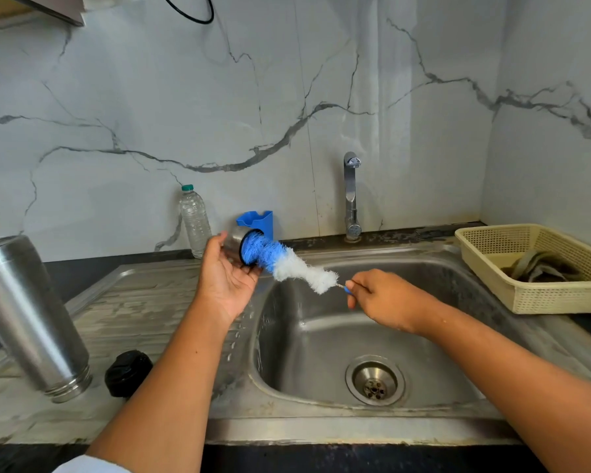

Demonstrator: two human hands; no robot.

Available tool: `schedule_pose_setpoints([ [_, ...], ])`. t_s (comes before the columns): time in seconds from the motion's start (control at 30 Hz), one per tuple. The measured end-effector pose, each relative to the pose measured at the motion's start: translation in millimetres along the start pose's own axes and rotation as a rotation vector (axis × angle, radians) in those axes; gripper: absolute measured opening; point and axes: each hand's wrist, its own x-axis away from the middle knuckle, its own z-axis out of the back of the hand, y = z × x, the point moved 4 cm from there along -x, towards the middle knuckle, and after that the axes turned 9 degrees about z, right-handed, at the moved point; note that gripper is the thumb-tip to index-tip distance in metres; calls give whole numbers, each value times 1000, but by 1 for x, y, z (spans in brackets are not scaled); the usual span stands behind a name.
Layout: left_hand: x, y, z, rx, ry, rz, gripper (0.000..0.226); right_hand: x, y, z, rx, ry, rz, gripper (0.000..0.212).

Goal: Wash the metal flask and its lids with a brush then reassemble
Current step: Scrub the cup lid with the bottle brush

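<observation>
Cup lid (234, 238), steel with a dark rim, lies on its side in your left hand (227, 278), held above the sink (321, 428) where drainboard meets basin. Thumb on top, fingers cupped under: a grasp, but it looks loose. Brush (287, 264): the blue bristle end is pushed into the lid mouth and the white bristles trail out toward your right hand (382, 298), which pinches the thin wire handle near its blue tip. Main risk: push or twist hard and the lid pops out of that shallow hold and drops into the basin, since wet steel is probably slick. Second risk: the handle is gripped far from the bristles, so the wire may flex or spin in your pinch and you scrub nothing. The flask (28, 315) stands mouth down on the drainboard at far left, with the black stopper (128, 373) just beside its mouth. Both sit near your left forearm, so a wide elbow swing could tip the flask or roll the stopper off. No stream shows at the tap (351, 196). A plastic bottle (195, 220) and a blue holder (263, 218) stand by the back wall, and a basket (560, 298) with cloths (539, 268) is at right, well apart.
</observation>
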Motion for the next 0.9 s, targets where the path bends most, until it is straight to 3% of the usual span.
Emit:
schedule_pose_setpoints([
  [0.13, -1, -5, 1, -176, 55, 16, 57, 4, 1, 1, 79, 27, 44, 36],
  [0.3, 0, -7, 4, -165, 166, 39, 54, 3, 9, 13, 47, 132, 36, 20],
  [0.5, 4, -8, 5, -157, 198, 55, 47, 1, 16, 21, 31, 283, 14, 20],
  [0.73, 2, -8, 8, -155, 248, 57, 47, 7, -5, 32, 425, 601, 318, 17],
  [0.9, 1, -16, 9, -404, 226, 81, 48, 3, -4, 33, 565, 644, 351, 10],
])
